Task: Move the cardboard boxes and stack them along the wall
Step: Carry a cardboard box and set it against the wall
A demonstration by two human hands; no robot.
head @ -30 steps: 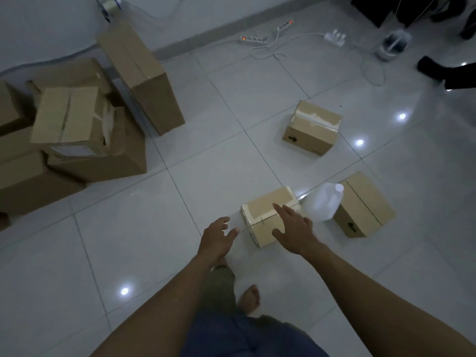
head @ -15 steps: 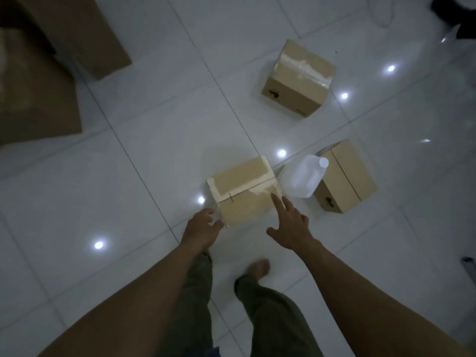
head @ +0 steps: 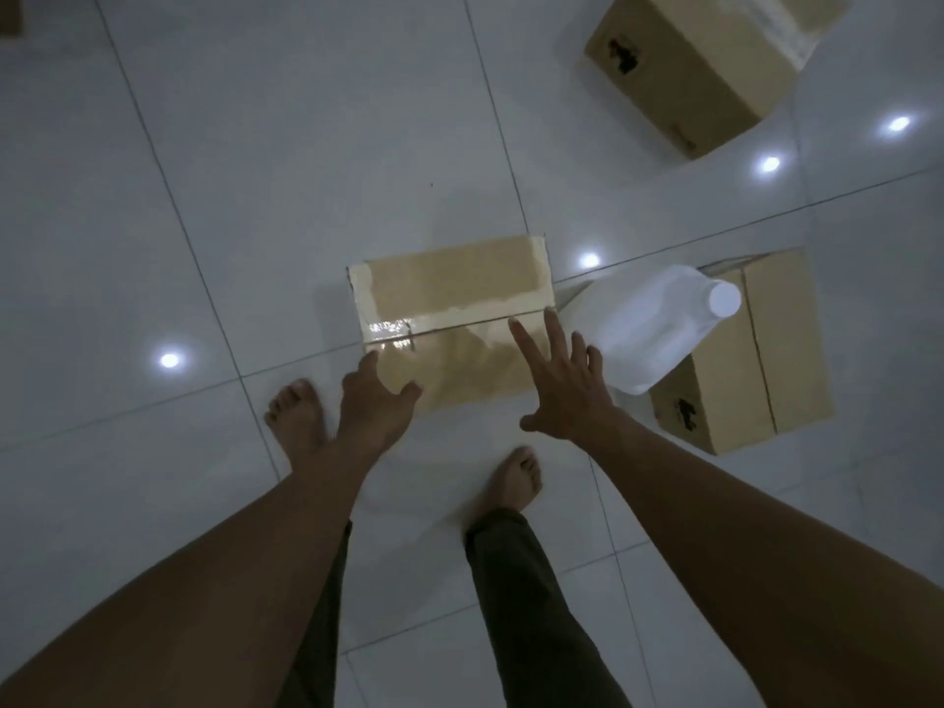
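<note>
A small taped cardboard box (head: 449, 298) lies on the white tiled floor just ahead of my bare feet. My left hand (head: 375, 403) hovers over its near left corner with fingers loosely spread, holding nothing. My right hand (head: 564, 385) is spread wide over the box's near right corner, fingers straight. Whether either hand touches the box I cannot tell. A second box (head: 756, 350) lies to the right, and a third box (head: 710, 63) sits at the upper right.
A white plastic jug (head: 659, 329) lies tilted between the near box and the right-hand box, close to my right hand. Ceiling lights reflect off the glossy tiles. Open floor stretches to the left and beyond the near box.
I have stepped closer and bent lower, so the near box looks larger. Both hands moved forward onto its near corners. The box stack by the wall has left the view.
</note>
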